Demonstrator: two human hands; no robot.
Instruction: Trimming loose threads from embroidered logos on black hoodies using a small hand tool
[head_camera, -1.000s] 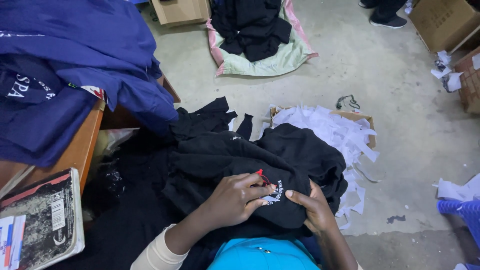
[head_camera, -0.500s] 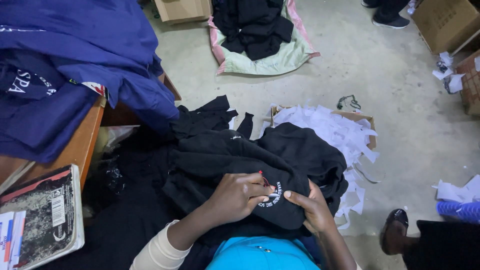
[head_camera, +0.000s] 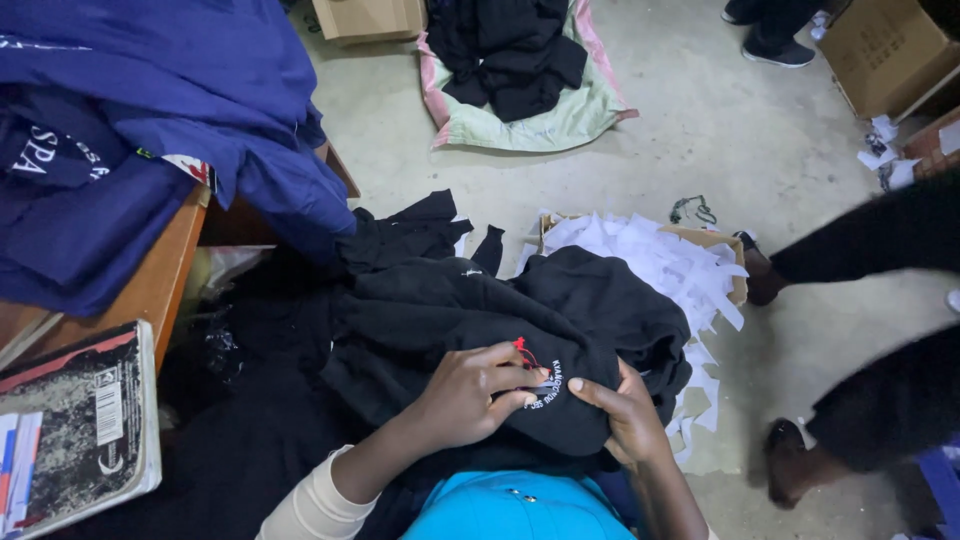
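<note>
Resting on the lap, a black garment (head_camera: 500, 330) with white embroidered lettering is held between both hands. The left hand (head_camera: 470, 395) is clenched over the cloth just left of the lettering, its grip pinched at a small red thread (head_camera: 521, 347) above the stitching. The right hand (head_camera: 625, 415) is pressed against the fold just right of the lettering, fingers curled round the cloth from below. Compared with a second ago, the left fingers have been drawn closer over the lettering, so less of it shows; the work appears to be kept at that same patch. A box of white scraps (head_camera: 660, 260) lies beyond the garment. A passer-by's dark-clad legs (head_camera: 880, 330), absent a second ago, are now seen right of the garment. A bench (head_camera: 150, 290) with blue clothes (head_camera: 150, 120) stands left of it.
</note>
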